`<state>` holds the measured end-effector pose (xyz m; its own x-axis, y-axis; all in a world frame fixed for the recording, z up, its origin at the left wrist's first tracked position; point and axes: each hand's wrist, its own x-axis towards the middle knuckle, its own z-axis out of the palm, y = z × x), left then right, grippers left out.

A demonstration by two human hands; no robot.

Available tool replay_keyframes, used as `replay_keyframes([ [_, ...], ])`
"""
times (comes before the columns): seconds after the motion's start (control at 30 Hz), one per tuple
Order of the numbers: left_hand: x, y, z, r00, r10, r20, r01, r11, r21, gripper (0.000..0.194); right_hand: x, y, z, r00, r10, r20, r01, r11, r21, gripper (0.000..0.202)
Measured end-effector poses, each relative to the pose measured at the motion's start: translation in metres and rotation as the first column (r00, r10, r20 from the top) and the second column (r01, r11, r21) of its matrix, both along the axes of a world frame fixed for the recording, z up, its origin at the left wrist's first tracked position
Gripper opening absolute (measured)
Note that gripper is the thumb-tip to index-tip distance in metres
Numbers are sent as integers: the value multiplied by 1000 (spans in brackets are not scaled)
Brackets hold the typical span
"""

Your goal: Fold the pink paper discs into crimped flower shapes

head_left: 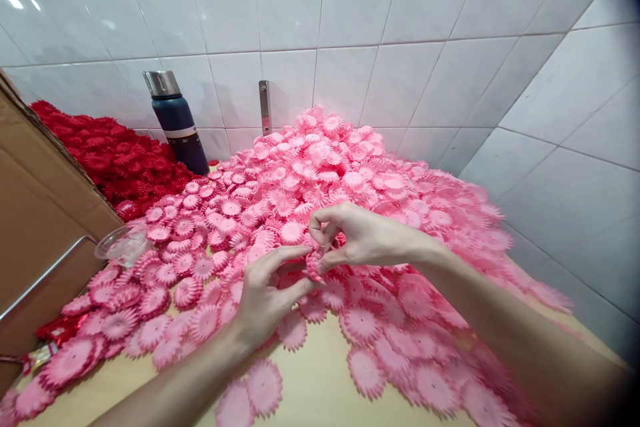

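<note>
Between my two hands is a small pink petal piece (pixel 314 263), held up just above the table. The thumb and fingers of my left hand (pixel 267 290) close on its left side. My right hand (pixel 347 237) pinches at its right edge, with the fingers curled; whether a finer part sits in that pinch I cannot make out. Behind and around both hands rises a large heap of pink scalloped petal discs (pixel 325 167), many with a small hole in the middle. Several flat discs (pixel 363 323) lie loose in front of my right wrist.
A dark blue bottle (pixel 180 127) with a steel cap stands against the tiled wall (pixel 350 0). Left of it is a heap of red petal discs (pixel 110 153). A cardboard box (pixel 40 227) and a clear plastic cup (pixel 123 247) are at the left. A metal bracket (pixel 265 107) is on the wall.
</note>
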<state>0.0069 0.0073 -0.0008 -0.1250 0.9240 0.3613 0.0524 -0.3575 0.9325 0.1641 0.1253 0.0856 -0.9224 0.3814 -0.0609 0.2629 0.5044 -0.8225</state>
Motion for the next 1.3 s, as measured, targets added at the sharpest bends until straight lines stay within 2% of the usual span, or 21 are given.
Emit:
replay_keyframes([
  [0.2, 0, 0, 0, 998, 11, -56, -6, 996, 87, 34, -1, 2, -4, 998, 35, -42, -43, 975, -220, 40],
  [0.37, -1, 1, 0, 997, 7, -75, 3, 991, 135, 40, -3, 2, -5, 999, 13, -50, -21, 985, -170, 42],
  [0.5, -1, 1, 1, 986, 61, -157, -25, 974, 224, 32, -4, 5, -8, 996, -3, -90, -12, 986, -165, 44],
  [0.7, 0, 0, 0, 994, 73, -85, -58, 983, 173, 20, 0, 12, -9, 994, 42, -103, -65, 971, -232, 34],
  [0.83, 1, 1, 2, 992, 74, -100, -59, 988, 140, 18, 3, 15, -7, 993, 86, -74, -99, 976, -194, 25],
  [1.07, 1, 2, 8, 960, 72, -270, -54, 996, 73, 13, 3, 12, -3, 993, 109, 46, -106, 992, -66, 3],
  [1.17, 1, 1, 9, 936, 115, -334, -86, 991, 100, 10, 3, 8, -1, 997, 58, 50, -58, 998, 6, 6],
  [1.3, 0, 0, 12, 910, 208, -359, -149, 971, 186, 10, 0, 3, 2, 999, -26, -25, 28, 995, 93, 11],
])
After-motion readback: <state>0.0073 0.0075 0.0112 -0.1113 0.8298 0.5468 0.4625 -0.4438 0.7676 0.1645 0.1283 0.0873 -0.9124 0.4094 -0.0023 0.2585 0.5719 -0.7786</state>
